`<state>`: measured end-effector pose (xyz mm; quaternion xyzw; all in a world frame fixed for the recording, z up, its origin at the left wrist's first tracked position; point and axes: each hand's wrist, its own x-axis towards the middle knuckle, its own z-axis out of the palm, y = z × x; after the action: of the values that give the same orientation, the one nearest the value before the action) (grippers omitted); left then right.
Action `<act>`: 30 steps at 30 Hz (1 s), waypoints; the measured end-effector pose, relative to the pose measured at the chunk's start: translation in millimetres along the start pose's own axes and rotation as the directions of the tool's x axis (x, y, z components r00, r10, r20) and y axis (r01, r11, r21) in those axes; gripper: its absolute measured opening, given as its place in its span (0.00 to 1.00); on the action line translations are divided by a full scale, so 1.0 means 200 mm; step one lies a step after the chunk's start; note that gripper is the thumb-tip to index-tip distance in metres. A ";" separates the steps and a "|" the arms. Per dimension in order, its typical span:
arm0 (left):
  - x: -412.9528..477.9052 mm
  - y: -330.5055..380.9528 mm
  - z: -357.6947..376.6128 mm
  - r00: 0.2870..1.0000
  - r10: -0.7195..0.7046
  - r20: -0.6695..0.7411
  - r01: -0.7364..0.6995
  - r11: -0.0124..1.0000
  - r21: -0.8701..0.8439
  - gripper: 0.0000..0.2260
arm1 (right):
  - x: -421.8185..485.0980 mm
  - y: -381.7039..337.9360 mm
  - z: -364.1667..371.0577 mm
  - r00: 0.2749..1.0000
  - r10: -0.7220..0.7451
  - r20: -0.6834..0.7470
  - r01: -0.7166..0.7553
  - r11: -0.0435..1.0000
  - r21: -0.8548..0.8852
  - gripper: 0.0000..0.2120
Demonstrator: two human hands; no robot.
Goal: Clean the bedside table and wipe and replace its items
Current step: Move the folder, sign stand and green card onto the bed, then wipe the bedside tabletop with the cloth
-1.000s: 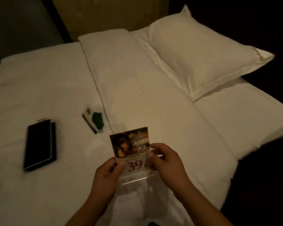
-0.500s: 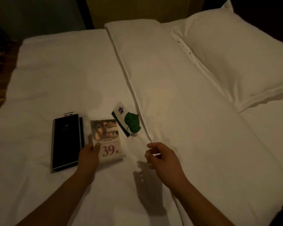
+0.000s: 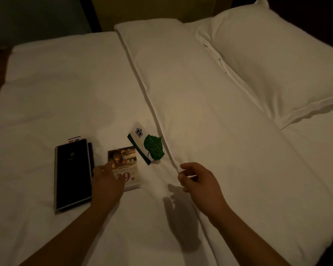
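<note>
Left hand [image 3: 106,182], right hand [image 3: 201,182], forearms [image 3: 65,234] seemingly bare

You are looking down on a white bed [image 3: 56,83] that fills most of the view. A folded duvet [image 3: 190,93] runs from 12 o'clock toward 5 o'clock. A plump white pillow [image 3: 277,60] lies at 2 o'clock, against the duvet's far side. A yellowish headboard [image 3: 152,10] stands at 12 o'clock.

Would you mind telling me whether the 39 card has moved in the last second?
Yes: the card came down onto the bed, crossing from right of the leaf card to its left.
</note>
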<state>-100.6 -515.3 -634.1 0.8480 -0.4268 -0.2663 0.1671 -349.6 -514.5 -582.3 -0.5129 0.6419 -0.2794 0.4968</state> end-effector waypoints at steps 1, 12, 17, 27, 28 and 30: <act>-0.01 0.00 0.00 1.000 0.015 -0.005 -0.015 1.000 0.024 0.22 | 0.00 0.00 -0.01 1.000 0.001 -0.003 -0.001 1.000 -0.002 0.10; -0.32 0.24 0.11 0.889 0.447 0.099 -0.456 0.841 0.292 0.28 | -0.17 0.09 -0.25 0.996 -0.014 -0.083 0.016 0.999 0.030 0.11; -0.54 0.47 0.24 0.771 0.624 0.125 -0.635 0.742 0.215 0.29 | -0.30 0.17 -0.51 0.983 -0.014 -0.184 0.020 0.999 0.028 0.10; -1.07 0.93 0.56 0.589 0.768 0.251 -0.808 0.567 0.162 0.30 | -0.67 0.42 -1.05 0.907 -0.004 -0.422 0.008 1.000 0.007 0.11; -1.13 0.97 0.60 0.568 0.780 0.263 -0.823 0.546 0.157 0.30 | -0.71 0.45 -1.10 0.896 -0.005 -0.444 0.006 1.000 0.001 0.11; -1.25 1.05 0.67 0.522 0.803 0.290 -0.852 0.504 0.137 0.30 | -0.79 0.52 -1.21 0.875 -0.002 -0.483 -0.002 1.000 -0.008 0.12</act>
<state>-438.4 -441.3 -557.1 0.5232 -0.8258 -0.1730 0.1195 -615.3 -369.2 -532.4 -0.4292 0.7467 -0.3959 0.3186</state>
